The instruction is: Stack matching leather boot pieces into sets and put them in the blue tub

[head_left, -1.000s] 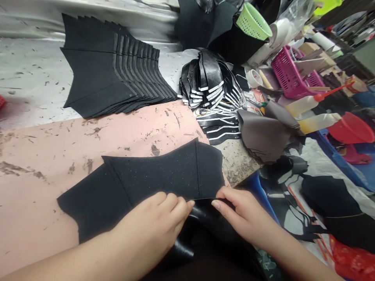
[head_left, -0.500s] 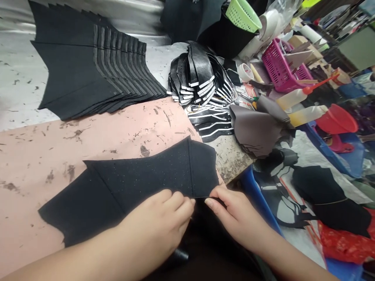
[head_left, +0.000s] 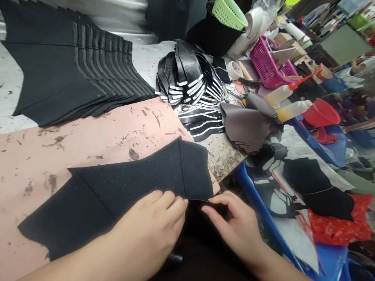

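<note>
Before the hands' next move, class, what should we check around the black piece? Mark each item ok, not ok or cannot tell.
1. Left hand gripping the near edge of the black piece: ok.
2. Right hand pinching that edge: not ok; thumb and forefinger stand apart.
3. Underside of that edge: cannot tell; hidden.
4. Stack of black pieces apart from this piece: ok; pink sheet shows between.
5. Squeeze bottles clear of the piece: ok.
</note>
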{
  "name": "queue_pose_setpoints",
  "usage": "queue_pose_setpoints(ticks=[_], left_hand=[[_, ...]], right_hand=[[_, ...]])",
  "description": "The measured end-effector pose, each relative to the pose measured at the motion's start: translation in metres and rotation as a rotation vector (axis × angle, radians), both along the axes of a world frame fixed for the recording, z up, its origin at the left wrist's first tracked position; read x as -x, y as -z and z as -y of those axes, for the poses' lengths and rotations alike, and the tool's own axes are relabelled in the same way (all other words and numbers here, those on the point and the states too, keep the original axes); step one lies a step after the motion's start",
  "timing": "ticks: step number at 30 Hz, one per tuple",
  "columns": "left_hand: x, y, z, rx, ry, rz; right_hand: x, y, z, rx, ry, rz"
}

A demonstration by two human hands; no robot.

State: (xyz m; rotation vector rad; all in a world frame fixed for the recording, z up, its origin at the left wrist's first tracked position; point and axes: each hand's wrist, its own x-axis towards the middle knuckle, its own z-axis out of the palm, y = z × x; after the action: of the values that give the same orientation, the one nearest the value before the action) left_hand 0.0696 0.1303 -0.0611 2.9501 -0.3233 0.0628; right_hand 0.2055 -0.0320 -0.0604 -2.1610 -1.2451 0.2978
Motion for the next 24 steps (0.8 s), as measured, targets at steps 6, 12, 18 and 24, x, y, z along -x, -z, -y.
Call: queue_pose_setpoints(ticks=[6,12,18,24], left_hand=[[0.000,-0.002,0.001,-0.014,-0.005,-0.076],[-0.002,-0.004,0.003,-0.019,-0.061,-0.112],[-0.002,0.002,0.003,0.000,-0.051,-0.023],[-0.004,0.003,0.003,-0.018,-0.052,-0.009]], right_hand=[[0.002,0.011,0.009,-0.060,0.124,-0.200],[0.006,0.022,0.014,-0.128,0.333,-0.374],[0.002,0.024,0.011,-0.114,0.366,-0.459],[-0.001,0.024,0.009,-0.093,0.400,-0.543]])
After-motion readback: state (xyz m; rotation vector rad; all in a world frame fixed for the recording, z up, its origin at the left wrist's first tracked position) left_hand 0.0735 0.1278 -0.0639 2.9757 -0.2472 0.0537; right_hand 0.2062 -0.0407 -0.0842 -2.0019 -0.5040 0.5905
